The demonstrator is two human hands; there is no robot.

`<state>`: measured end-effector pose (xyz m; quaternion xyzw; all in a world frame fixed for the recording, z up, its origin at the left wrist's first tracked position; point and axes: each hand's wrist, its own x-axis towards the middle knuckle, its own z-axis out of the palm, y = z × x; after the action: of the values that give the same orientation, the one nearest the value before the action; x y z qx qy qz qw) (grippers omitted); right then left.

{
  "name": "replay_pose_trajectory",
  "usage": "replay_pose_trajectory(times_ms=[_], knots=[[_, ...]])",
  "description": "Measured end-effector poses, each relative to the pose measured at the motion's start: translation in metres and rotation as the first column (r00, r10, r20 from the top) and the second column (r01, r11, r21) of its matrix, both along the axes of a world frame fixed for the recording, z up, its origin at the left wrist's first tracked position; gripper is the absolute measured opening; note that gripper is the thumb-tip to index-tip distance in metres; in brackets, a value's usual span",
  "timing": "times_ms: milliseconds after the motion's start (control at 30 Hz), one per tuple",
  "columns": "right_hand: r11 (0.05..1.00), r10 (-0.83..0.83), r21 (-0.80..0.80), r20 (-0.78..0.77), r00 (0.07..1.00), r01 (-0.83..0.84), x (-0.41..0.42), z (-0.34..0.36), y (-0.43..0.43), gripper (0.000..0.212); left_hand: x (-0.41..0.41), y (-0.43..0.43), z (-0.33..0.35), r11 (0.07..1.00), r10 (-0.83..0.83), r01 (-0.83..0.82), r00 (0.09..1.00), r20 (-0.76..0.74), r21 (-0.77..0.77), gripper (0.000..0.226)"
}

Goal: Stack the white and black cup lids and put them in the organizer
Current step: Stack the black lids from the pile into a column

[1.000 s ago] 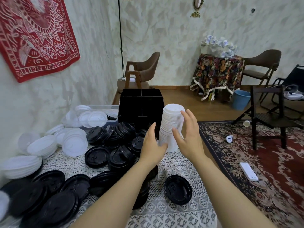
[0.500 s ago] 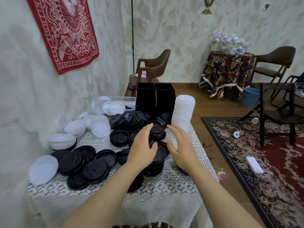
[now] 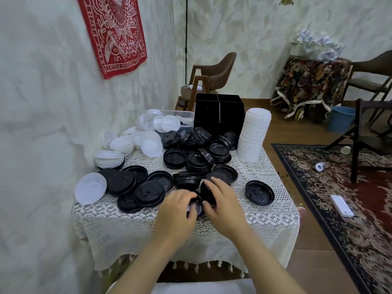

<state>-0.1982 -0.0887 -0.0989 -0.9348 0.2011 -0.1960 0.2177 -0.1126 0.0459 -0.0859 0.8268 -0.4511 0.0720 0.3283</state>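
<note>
Loose black lids [image 3: 176, 159] lie heaped across the lace-covered table [image 3: 265, 217]. White lids [image 3: 122, 145] pile up at its left side. A tall stack of white lids [image 3: 253, 134] stands at the back right, beside the black organizer [image 3: 218, 113]. Near the front edge, my left hand [image 3: 180, 206] curls over a black lid [image 3: 196, 206]. My right hand [image 3: 222, 200] grips a small tilted stack of black lids [image 3: 206, 190] right next to it. My fingers hide most of both.
One black lid [image 3: 259, 192] lies alone at the front right, and one white lid [image 3: 90, 187] at the front left corner. A clear tub [image 3: 182, 113] with white lids sits left of the organizer. The wall runs along the left. Chairs, a rug and a phone [image 3: 342, 205] are to the right.
Both hands left the tall white stack and came down toward the front of the table, onto black lids. The view pulled back and shows the whole table.
</note>
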Motion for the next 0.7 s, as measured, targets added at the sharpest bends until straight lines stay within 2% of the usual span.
replay_pose_trajectory(times_ms=[133, 200, 367, 700], knots=[[0.996, -0.061, -0.062, -0.070, 0.996, 0.057, 0.004, -0.009, 0.006, 0.054, -0.003, 0.001, -0.010, 0.976, -0.001, 0.007, 1.000, -0.031, 0.217, 0.047], [0.995, -0.080, -0.068, -0.067, 0.995, 0.075, 0.008, -0.011, 0.004, 0.050, -0.001, -0.001, -0.012, 0.962, -0.010, 0.016, 1.000, -0.021, 0.272, 0.051], [0.992, -0.121, -0.050, -0.072, 0.990, 0.118, 0.016, -0.014, -0.007, 0.042, 0.006, -0.008, -0.010, 0.965, -0.042, 0.059, 0.997, -0.071, 0.254, 0.046], [0.984, -0.179, -0.042, -0.116, 0.977, 0.175, 0.034, -0.010, -0.024, 0.039, 0.028, -0.023, -0.011, 0.980, 0.002, 0.029, 0.987, -0.160, 0.196, 0.044]])
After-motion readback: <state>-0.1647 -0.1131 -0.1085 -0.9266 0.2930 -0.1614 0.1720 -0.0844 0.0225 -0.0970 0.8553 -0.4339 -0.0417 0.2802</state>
